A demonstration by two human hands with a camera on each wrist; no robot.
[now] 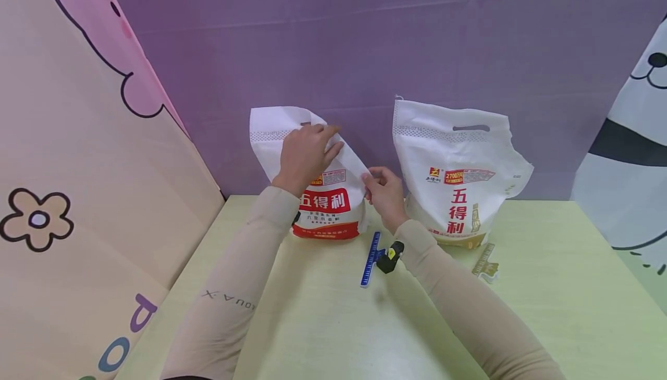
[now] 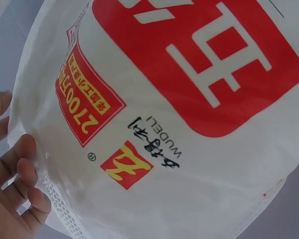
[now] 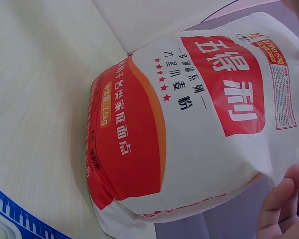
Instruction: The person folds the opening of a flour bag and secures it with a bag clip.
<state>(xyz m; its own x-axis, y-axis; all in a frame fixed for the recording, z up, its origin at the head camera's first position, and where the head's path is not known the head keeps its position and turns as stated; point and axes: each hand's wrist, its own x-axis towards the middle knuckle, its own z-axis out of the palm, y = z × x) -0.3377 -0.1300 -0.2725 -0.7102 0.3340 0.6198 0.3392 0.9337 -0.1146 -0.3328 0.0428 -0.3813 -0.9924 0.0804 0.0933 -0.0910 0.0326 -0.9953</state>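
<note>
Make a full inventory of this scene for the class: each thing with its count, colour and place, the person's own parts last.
Red-labelled bag: one, white and red, on the table, left of the other bag
Gold-based bag: one, white with gold base, right of it
Blue clip: one, on the table, in front of the bags
Brownish clip: one, by the gold-based bag
Table: one, pale yellow-green, below
Backdrop: one, purple, behind
Printed side panels: two, cream-and-pink left, white-and-black right
Wrist device: one clearly visible, black, right wrist
Sleeves: two, beige, foreground
Left hand: one, at the red-labelled bag's top
Right hand: one, pinching that bag's edge
</note>
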